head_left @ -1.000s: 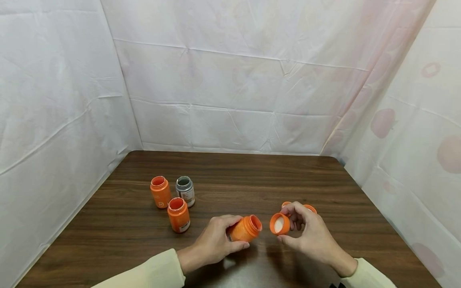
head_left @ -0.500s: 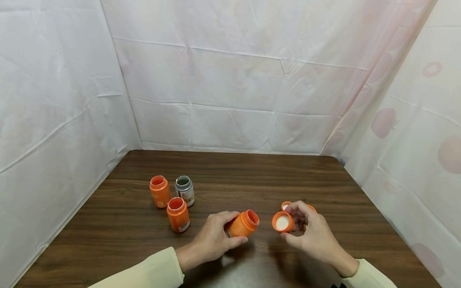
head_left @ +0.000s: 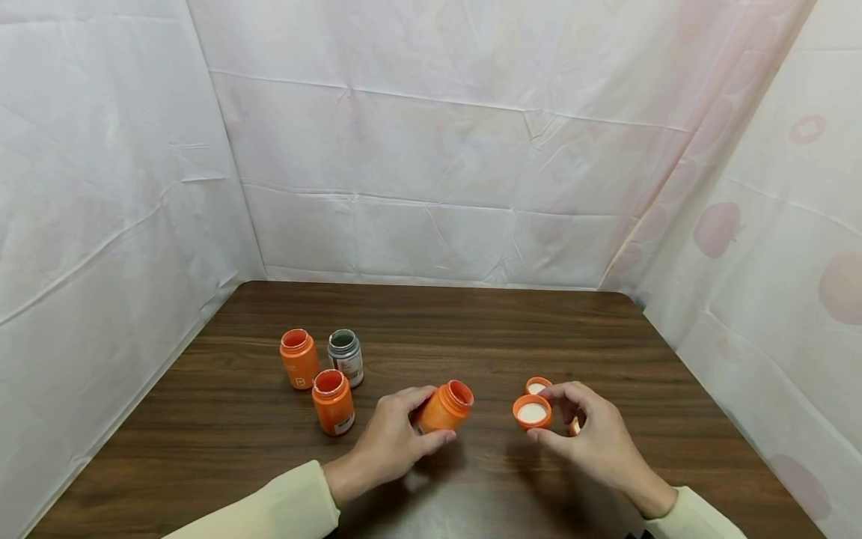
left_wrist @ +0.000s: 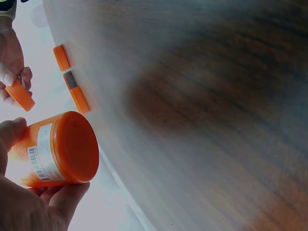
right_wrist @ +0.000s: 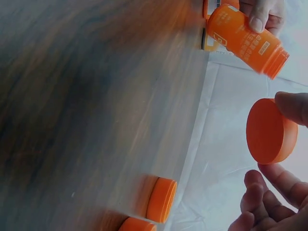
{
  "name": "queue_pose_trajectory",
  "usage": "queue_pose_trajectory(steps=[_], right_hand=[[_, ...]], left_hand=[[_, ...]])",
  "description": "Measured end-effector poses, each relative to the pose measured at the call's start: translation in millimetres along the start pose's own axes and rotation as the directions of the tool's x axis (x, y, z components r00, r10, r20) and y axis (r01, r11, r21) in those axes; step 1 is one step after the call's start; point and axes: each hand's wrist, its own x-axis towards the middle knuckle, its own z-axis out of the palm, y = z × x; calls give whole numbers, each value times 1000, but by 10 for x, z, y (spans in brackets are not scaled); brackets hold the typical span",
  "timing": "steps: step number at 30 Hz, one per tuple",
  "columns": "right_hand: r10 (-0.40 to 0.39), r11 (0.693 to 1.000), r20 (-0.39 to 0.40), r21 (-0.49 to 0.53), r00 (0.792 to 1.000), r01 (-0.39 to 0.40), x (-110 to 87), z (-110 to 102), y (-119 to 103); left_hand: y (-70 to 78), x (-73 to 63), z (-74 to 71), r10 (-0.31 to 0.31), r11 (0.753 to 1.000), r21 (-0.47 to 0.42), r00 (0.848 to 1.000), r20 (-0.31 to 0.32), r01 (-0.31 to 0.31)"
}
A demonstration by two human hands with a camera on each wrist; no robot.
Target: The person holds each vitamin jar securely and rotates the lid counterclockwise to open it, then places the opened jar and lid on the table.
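Observation:
My left hand (head_left: 390, 442) grips an open orange bottle (head_left: 441, 410) round its body, off the table and tilted with its mouth to the right. A barcode label (left_wrist: 44, 151) and the round base show in the left wrist view. Between the thumb and fingers of my right hand (head_left: 602, 438) is an orange screw cap (head_left: 532, 421), its white-lined inside turned upward. In the right wrist view the outer face of that cap (right_wrist: 266, 131) shows, apart from the bottle's threaded neck (right_wrist: 276, 62).
Left on the dark wood table (head_left: 431, 322) stand two uncapped orange bottles (head_left: 300, 363) and a grey one (head_left: 346, 359). An orange cap (head_left: 536, 385) lies beyond my right fingers, with another (head_left: 575, 427) partly hidden. A grey cap (left_wrist: 70, 80) shows among them. White sheeting (head_left: 431, 150) surrounds the table.
The left hand has drawn the bottle a little leftward and up, its mouth turning more upward. The right hand has shifted slightly right and tipped the cap's inside upward. The standing bottles stay put.

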Motion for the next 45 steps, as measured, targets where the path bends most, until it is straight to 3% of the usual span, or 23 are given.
queue_pose_trajectory(steps=[11, 21, 28, 32, 45], right_hand=[[28, 995, -63, -93, 998, -33, -19, -12, 139], [182, 964, -42, -191, 982, -186, -15, -31, 231], [332, 908, 46, -288, 942, -305, -30, -37, 260], [351, 894, 65, -319, 934, -313, -40, -33, 287], [353, 872, 127, -404, 927, -276, -41, -32, 375]], left_hand=[[-8, -6, -7, -77, 997, 17, 994, -74, 79], [-41, 8, -25, -114, 993, 14, 986, -118, 117], [-71, 9, -35, -139, 989, 20, 979, -151, 143], [-80, 14, -45, -171, 984, 17, 971, -167, 176], [-128, 24, -45, -161, 985, 23, 966, -201, 169]])
